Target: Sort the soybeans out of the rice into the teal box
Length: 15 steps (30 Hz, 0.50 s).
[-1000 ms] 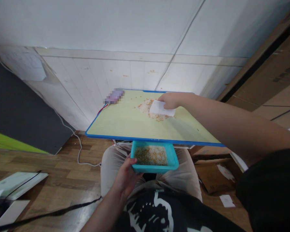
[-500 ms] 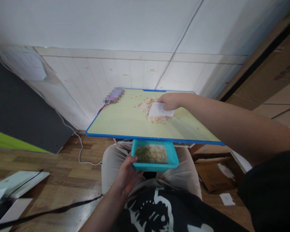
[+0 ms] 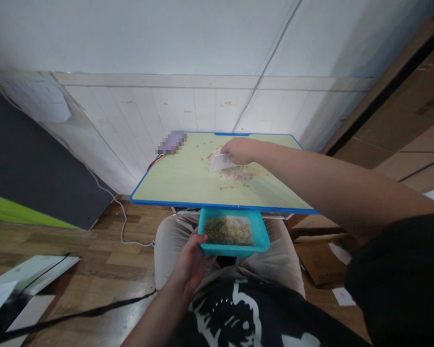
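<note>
My right hand is closed on a white card whose lower edge rests on the small blue-rimmed table, at the left side of a patch of scattered grains. My left hand grips the left corner of a turquoise tray part-filled with grains, held just under the table's near edge, above my lap.
A blurred purple object lies at the table's far left corner, with a white cable trailing to the wooden floor. Cardboard boxes stand at the right. White boards and a black cable lie on the floor at the left.
My right hand has moved the white card to the left across the grains, uncovering them; the pile now lies thinner and more spread. The tray and my left hand stay put.
</note>
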Available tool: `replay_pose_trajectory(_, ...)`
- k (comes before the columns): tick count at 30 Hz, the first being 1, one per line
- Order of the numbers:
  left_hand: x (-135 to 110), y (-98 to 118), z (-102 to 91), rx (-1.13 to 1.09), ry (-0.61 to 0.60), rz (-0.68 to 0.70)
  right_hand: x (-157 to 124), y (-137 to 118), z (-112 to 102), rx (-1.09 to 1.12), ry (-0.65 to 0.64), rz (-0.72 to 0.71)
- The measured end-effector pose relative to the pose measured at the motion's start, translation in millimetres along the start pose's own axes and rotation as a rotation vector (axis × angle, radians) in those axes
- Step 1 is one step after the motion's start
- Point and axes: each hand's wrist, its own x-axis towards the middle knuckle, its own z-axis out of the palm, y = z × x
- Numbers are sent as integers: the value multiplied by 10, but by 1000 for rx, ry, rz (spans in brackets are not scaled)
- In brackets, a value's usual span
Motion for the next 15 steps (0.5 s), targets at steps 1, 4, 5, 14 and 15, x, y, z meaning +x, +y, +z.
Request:
replay_pose_trajectory(1,16,-13,-18,1,0,5,-8,-10,1,0,-7,1)
replay_pose_trajectory(4,45,-36,-45,-11,-1,16,-60,-16,0,-1,-24,-4)
replay_pose_trajectory(5,41,-32,-40,-18,-5,17,-84,-14,0,-1,-27,-17)
replay_pose_trajectory(14,-42,51,45,-22,-2,-14,-288,0,54,24,-26,-134)
replay_pose_trajectory(15,-29,41,31,-19,-8,-9,-291,-4,53,19,-15,-133)
